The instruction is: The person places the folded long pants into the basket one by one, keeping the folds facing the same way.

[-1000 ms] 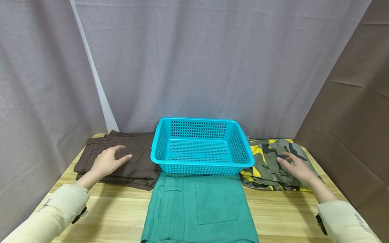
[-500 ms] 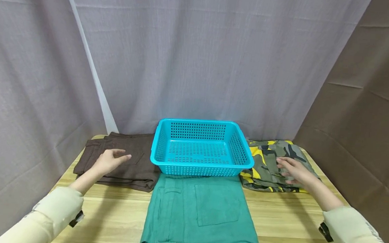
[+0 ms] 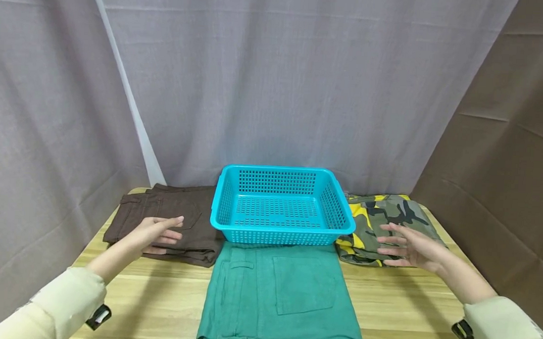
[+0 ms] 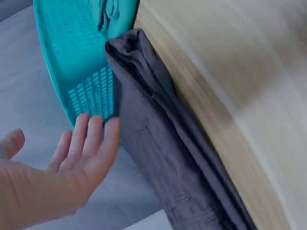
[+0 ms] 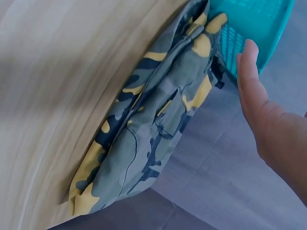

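Observation:
My left hand (image 3: 155, 235) hovers over the folded dark brown trousers (image 3: 135, 209), fingers extended and holding nothing. On the other side my right hand (image 3: 413, 249) hangs above the folded camouflage trousers (image 3: 365, 221), its fingers straight and spread. In the left wrist view the hand (image 4: 72, 163) appears apart from the brown trousers (image 4: 158, 148). The right wrist view has the hand (image 5: 268, 115) beside the camouflage trousers (image 5: 148, 129), with a gap between them. Between both stacks stands a turquoise plastic basket (image 3: 282, 236) with nothing in it. Folded green trousers (image 3: 288, 296) lie in front of it.
A wooden table (image 3: 175, 297) bears all the garments and the basket. Grey curtain cloth (image 3: 284, 79) closes off the back and left. On the right rises a brown cloth wall (image 3: 504, 149).
Both hands have drawn back slightly toward me, and their wrists have turned so the fingers spread out and the palms face inward. The basket and the trousers stay put.

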### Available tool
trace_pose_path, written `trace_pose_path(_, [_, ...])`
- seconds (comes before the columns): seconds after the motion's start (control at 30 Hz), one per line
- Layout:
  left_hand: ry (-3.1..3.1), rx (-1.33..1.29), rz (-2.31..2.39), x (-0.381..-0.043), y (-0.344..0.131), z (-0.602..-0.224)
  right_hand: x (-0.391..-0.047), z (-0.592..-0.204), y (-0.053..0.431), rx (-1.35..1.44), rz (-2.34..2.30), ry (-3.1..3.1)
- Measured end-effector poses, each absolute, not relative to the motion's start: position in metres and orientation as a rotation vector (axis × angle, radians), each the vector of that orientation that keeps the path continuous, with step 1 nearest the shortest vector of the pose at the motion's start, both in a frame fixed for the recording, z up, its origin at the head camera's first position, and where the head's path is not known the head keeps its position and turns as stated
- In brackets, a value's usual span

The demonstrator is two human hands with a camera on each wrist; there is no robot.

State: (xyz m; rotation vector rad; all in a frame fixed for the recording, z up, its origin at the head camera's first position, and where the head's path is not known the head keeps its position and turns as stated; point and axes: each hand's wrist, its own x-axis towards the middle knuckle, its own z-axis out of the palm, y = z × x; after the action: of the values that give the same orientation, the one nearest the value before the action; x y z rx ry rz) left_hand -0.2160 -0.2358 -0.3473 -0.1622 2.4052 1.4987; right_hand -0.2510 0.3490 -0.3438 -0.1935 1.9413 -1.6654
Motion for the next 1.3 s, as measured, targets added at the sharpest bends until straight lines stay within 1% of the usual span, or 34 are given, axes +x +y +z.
trace_pose_path(0.13, [2.253,-0.164,1.586,-0.211,-0.236,-0.351,-0.247,-0.345,0.346,-0.257,-1.665,1.805])
trace_pose_path(0.63, [2.033,-0.206,1.565,-0.199,-0.231,-0.385,-0.232,-0.372,0.331,-0.22,-1.718,1.663])
trace_pose_path(0.9, [1.917,-0.206,1.605,-0.19,-0.225,-0.403,-0.226,-0.39,0.326,-0.118,-1.716,1.642])
trace_pose_path(1.13, [1.918,-0.166,1.587,-0.189,-0.22,-0.414,-0.219,-0.406,0.323,-0.058,-1.742,1.589])
trace_pose_path(1.3, [1.923,-0.204,1.573,-0.187,-0.217,-0.42,-0.216,-0.414,0.32,-0.024,-1.792,1.52])
